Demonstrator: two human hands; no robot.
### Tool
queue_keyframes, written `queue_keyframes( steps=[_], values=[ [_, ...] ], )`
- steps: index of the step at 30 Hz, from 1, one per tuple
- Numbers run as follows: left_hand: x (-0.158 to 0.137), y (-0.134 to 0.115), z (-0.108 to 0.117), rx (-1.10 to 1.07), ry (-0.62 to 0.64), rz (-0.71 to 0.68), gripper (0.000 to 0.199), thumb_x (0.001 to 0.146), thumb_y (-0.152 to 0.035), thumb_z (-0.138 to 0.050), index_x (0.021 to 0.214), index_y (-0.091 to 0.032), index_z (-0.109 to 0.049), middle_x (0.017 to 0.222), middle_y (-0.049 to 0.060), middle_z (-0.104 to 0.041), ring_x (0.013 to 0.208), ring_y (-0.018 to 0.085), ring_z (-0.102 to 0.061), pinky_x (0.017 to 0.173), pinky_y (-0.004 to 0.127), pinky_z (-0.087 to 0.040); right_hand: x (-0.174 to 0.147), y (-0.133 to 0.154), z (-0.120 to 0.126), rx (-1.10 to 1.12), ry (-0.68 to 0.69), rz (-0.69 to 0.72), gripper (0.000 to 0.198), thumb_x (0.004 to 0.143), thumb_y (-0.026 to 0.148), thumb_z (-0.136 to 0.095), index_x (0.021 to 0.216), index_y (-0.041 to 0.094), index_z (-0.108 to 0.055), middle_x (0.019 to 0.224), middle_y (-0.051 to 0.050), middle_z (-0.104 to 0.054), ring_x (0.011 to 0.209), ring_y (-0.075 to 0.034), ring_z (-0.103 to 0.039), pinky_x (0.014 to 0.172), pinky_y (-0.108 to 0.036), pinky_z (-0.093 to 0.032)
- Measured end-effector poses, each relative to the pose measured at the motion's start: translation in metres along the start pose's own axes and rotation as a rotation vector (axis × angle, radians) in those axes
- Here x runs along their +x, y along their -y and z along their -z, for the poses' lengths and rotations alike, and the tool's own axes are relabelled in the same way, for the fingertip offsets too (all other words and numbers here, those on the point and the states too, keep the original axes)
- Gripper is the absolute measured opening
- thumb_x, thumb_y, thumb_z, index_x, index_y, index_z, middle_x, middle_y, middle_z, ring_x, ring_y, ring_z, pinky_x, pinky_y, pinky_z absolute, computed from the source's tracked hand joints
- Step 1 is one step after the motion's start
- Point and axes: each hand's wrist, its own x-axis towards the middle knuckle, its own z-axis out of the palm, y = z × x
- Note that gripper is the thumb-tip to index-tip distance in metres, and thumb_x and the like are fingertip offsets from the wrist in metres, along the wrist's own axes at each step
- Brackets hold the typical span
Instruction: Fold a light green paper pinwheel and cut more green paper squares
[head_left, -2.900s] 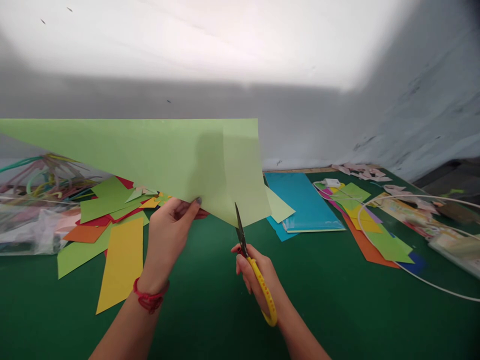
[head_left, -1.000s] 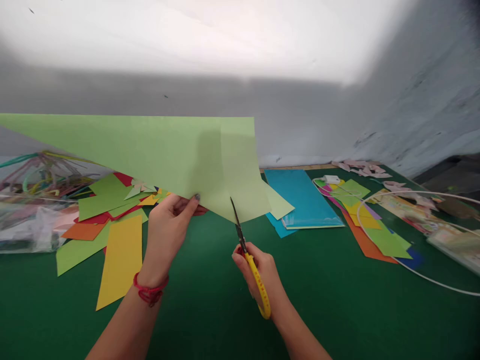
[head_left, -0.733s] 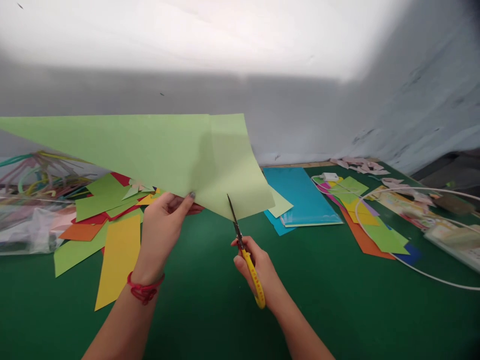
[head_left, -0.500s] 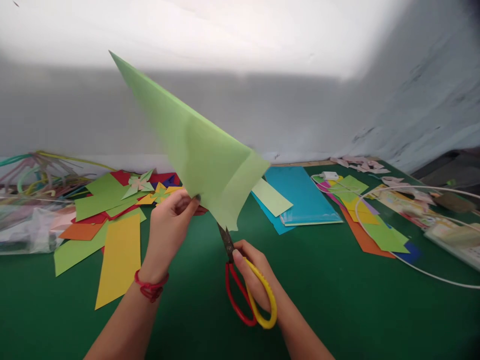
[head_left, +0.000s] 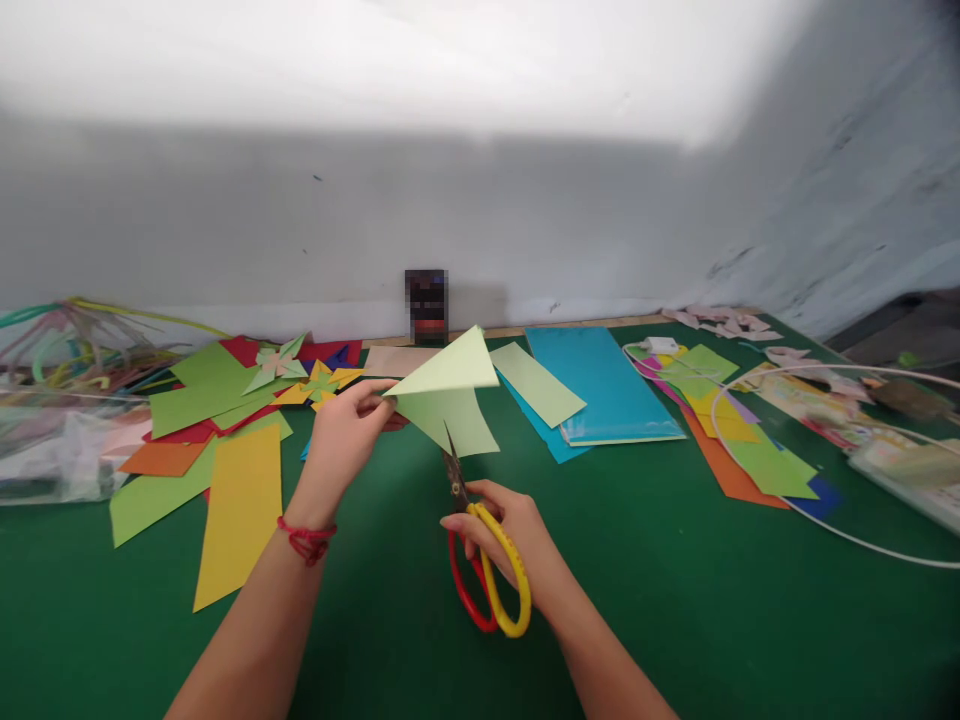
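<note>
My left hand (head_left: 351, 432) pinches a light green sheet of paper (head_left: 450, 372) by its left end, above the green table (head_left: 390, 640). The sheet is folded or bent over, with a pale upper flap and a lower part hanging beneath it. My right hand (head_left: 504, 535) holds scissors (head_left: 504, 575) with one red and one yellow handle loop. Their dark blades point up, close to the lower edge of the paper, and seem nearly closed. Whether the tips touch the paper I cannot tell. A red braided bracelet (head_left: 307, 540) circles my left wrist.
Colored paper, including a yellow sheet (head_left: 238, 515), and folded paper flowers (head_left: 321, 383) lie at left. A blue packet (head_left: 604, 385) and a pale green strip (head_left: 541, 385) sit behind. A white cable (head_left: 825, 535) loops over papers at right. A blurred dark object (head_left: 426, 306) stands against the wall.
The green paper has swung down from its tall, upright position and now looks much smaller, uncovering the wall and dark object behind. The scissors have moved slightly left and up, apart from the paper's lower corner.
</note>
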Motion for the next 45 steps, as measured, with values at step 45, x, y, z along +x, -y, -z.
queue_keyframes(
  steps=[45],
  values=[
    [0.026, 0.029, 0.006, -0.619, -0.292, -0.11, 0.013, 0.068, -0.025, -0.067, 0.071, -0.016, -0.057, 0.065, -0.002, -0.058, 0.063, 0.012, -0.063, 0.068, 0.027, -0.054, 0.012, -0.009, -0.004, 0.514, -0.261, 0.392, 0.045, 0.061, 0.023, -0.074, 0.089, 0.025, -0.04, 0.087, -0.002, -0.064, 0.069, -0.013, -0.057, 0.066, -0.031, -0.05]
  ],
)
